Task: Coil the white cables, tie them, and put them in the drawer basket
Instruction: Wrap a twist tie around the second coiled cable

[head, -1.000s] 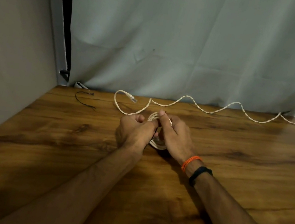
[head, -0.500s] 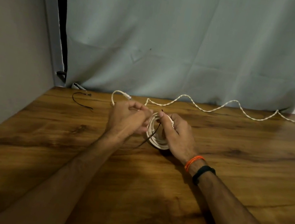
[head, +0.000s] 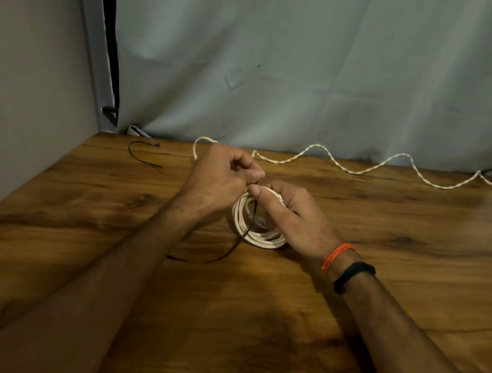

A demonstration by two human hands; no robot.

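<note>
A coiled white cable (head: 257,237) stands tilted on the wooden table (head: 386,277) between my hands. My right hand (head: 295,218) grips the coil from the right, thumb pressed on its top. My left hand (head: 223,175) sits just left of the coil's top, fingers curled and pinching a thin dark tie (head: 240,241) that runs down across the coil and trails onto the table toward me. A second white cable (head: 352,171), twisted and uncoiled, snakes along the table's far edge, its near end partly hidden behind my left hand.
Another thin dark tie (head: 142,153) lies near the far left corner. A grey wall (head: 5,111) bounds the table on the left and a pale curtain (head: 324,68) hangs behind it. No drawer basket is in view.
My left hand has lifted away from the coil's left side to its top, drawing the dark tie out so it now hangs across the coil. My right hand keeps its hold.
</note>
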